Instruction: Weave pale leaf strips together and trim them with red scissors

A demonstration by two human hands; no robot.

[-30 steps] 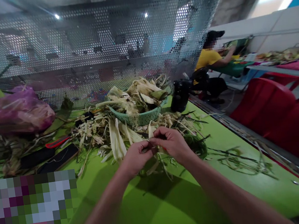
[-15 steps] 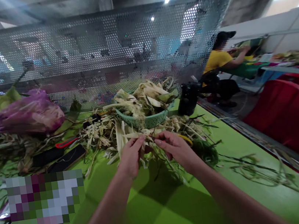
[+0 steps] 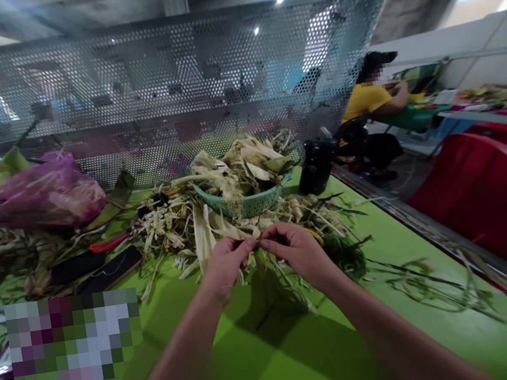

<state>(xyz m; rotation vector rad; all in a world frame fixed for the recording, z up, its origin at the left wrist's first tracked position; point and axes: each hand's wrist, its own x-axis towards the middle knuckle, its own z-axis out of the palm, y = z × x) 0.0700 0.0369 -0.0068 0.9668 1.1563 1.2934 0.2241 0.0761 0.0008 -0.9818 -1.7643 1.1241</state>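
Above the green table [image 3: 268, 364], my left hand [image 3: 224, 269] and my right hand [image 3: 297, 253] meet almost tip to tip. Thumb and forefinger of each are pinched on a thin strip of dried plant husk [image 3: 260, 261], partly hidden by the fingers, with a greenish part hanging down. Behind them, pale husks [image 3: 253, 158] fill a green plastic basket [image 3: 249, 206]. Loose husk pieces [image 3: 203, 238] lie around its foot. Close to my right hand are a bundle of dark green strands [image 3: 348, 258] and a yellow item, mostly covered.
At the left are a red cutter knife [image 3: 110, 242], dark flat pieces [image 3: 111, 270] and a purple plastic bag [image 3: 41, 194]. A black container [image 3: 316, 165] stands right of the basket. A perforated metal screen [image 3: 141, 99] rises behind. A person in yellow [image 3: 366, 102] sits beyond red chairs [image 3: 476, 196].
My hands have drawn closer together, fingertips now nearly touching. The strip between them hangs lower, and the view has shifted slightly.
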